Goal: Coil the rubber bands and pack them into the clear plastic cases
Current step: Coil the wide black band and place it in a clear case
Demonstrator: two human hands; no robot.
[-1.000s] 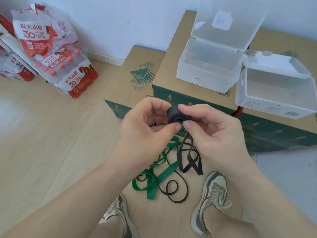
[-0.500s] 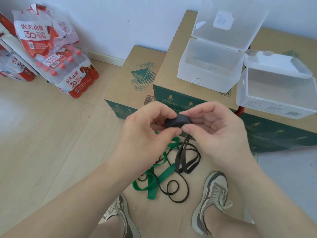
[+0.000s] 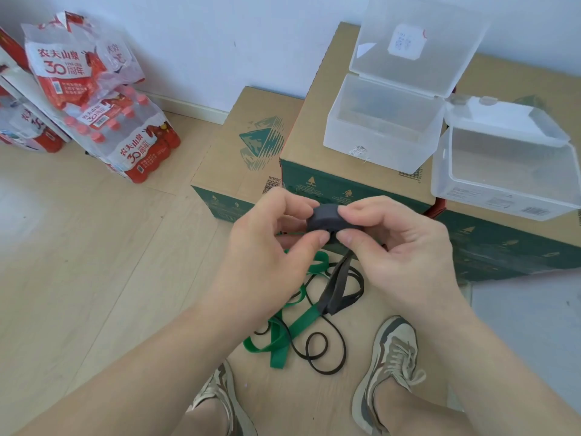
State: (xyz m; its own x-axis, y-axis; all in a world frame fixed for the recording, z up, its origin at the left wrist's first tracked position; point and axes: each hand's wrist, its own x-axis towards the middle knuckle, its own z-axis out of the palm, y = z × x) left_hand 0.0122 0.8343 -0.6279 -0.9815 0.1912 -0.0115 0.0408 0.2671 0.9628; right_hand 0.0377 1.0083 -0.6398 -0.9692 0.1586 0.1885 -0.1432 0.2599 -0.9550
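- Over the wooden floor (image 3: 94, 278), in front of the cardboard boxes (image 3: 314, 121), both hands hold a dark rubber band rolled into a tight coil (image 3: 323, 217).
- The left hand (image 3: 273, 247) pinches the coil's left side, its thumb below and its curled fingers above.
- The right hand (image 3: 399, 247) pinches the right side, with its forefinger laid over the top of the coil and its thumb tip pressed against the underside.
- From the coil an unrolled tail (image 3: 338, 284) of the same band hangs down between the wrists, ending in a folded loop; whether it touches the floor cannot be told.
- A wide green band (image 3: 295, 325) lies loose on the floor below the hands, tangled with thin black bands (image 3: 317, 347).
- One clear case (image 3: 380, 127) stands open on the taller box, its lid upright and bearing a white label.
- Just beside it, to the right, a second clear case (image 3: 503, 190) stands open, with its lid tilted back.
- Two shoes (image 3: 393, 357) show at the bottom edge, one on either side of the bands.
- Packs of bottled water (image 3: 125, 136) sit against the wall at the far left.
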